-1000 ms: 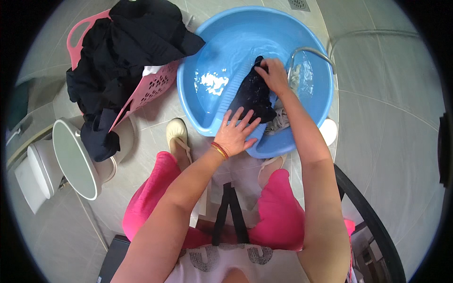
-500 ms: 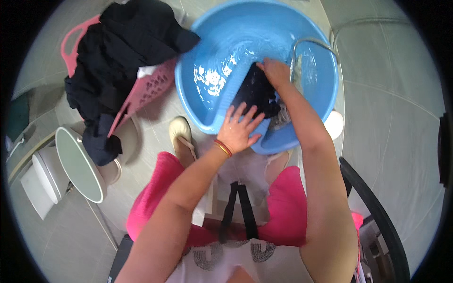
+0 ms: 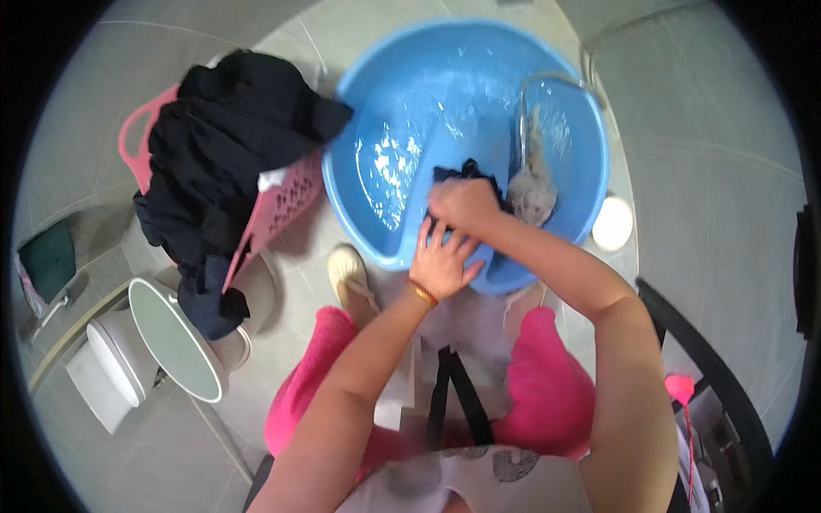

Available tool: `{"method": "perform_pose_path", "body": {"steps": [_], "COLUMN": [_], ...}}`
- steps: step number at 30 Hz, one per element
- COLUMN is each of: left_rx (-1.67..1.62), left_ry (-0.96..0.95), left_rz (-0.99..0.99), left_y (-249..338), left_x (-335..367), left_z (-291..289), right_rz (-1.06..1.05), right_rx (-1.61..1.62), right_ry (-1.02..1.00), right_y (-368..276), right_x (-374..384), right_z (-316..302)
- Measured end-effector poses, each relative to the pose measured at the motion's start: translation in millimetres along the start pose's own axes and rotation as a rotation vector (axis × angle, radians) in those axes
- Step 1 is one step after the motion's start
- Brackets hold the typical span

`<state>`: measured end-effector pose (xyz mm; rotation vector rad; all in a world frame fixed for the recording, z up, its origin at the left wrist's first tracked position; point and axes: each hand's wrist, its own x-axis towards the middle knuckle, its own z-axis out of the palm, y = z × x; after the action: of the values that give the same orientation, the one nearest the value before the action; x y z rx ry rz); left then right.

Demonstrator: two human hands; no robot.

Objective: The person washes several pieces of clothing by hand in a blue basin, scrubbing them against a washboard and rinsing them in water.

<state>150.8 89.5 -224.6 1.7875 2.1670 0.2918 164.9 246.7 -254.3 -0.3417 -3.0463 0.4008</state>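
A blue plastic basin (image 3: 479, 32) with a sloping ribbed washboard holds shallow water. A dark wet cloth (image 3: 469, 170) lies bunched on the washboard. My right hand (image 3: 466, 205) is closed into a fist over it and hides part of it. Just nearer to me, my left hand (image 3: 440, 263) rests flat at the near end of the washboard. Its fingers are spread, with their tips against the cloth's near edge beside the right fist. To the right of the cloth, a pale grey-white wad (image 3: 533, 197) sits in the basin.
A bent metal tube (image 3: 523, 120) reaches over the basin's right rim. On the left a pink basket (image 3: 295, 192) is heaped with black clothes (image 3: 244, 111). Below it are a pale green oval basin (image 3: 175, 342) and a toilet (image 3: 120, 359). A white round object (image 3: 612, 222) stands right of the basin.
My right hand has moved toward me down the washboard, from the cloth's far end to beside my left fingers. The cloth has gone from spread out to bunched. The view has shifted slightly.
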Motion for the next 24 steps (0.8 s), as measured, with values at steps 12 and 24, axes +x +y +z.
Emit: {"method": "perform_pose_path", "body": {"steps": [12,24], "left_rx": [0.019,-0.022], "left_ry": [-0.002,0.087], "left_rz": [0.013,0.056], "left_y": [9.0,21.0], "left_x": [3.2,18.6], "left_z": [2.8,0.7], "right_rz": [0.076,0.291], "right_rx": [0.102,0.058], "right_ry": [-0.011,0.071], "right_y": [4.2,71.1], "right_x": [-11.3,-0.3], "right_z": [14.7,21.6]}}
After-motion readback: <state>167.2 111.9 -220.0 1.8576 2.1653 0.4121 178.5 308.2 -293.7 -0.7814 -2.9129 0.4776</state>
